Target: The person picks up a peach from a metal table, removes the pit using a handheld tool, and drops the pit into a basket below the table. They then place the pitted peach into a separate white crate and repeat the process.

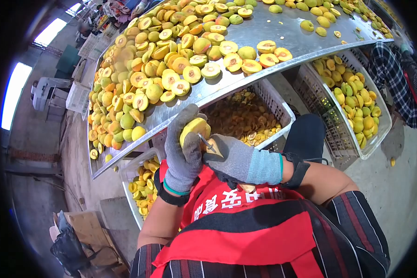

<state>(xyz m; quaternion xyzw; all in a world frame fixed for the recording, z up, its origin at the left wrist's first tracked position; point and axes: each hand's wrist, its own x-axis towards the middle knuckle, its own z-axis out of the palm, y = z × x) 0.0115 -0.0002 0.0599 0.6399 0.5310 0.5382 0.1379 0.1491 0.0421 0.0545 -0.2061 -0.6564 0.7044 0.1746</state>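
Observation:
My left hand (183, 148), in a grey work glove, is closed around a yellow peach half (194, 127) above my lap. Against the fruit, my right hand (234, 157), gloved with a teal cuff, grips a small wooden-handled pitting tool (210, 146). Its thin metal end points at the peach; how far it enters is hidden by my fingers. Just beyond my hands is the edge of a metal table (171, 113) heaped with halved peaches (171, 60). Beneath that edge, a white crate (282, 109) holds brown pits and scraps.
A crate (306, 88) of yellow-green peach halves stands at the right, another crate (132, 178) of halves at lower left. At the far right, a person in a checked sleeve (391, 78) sits by the table. Cardboard (85, 227) and bags lie on the floor at left.

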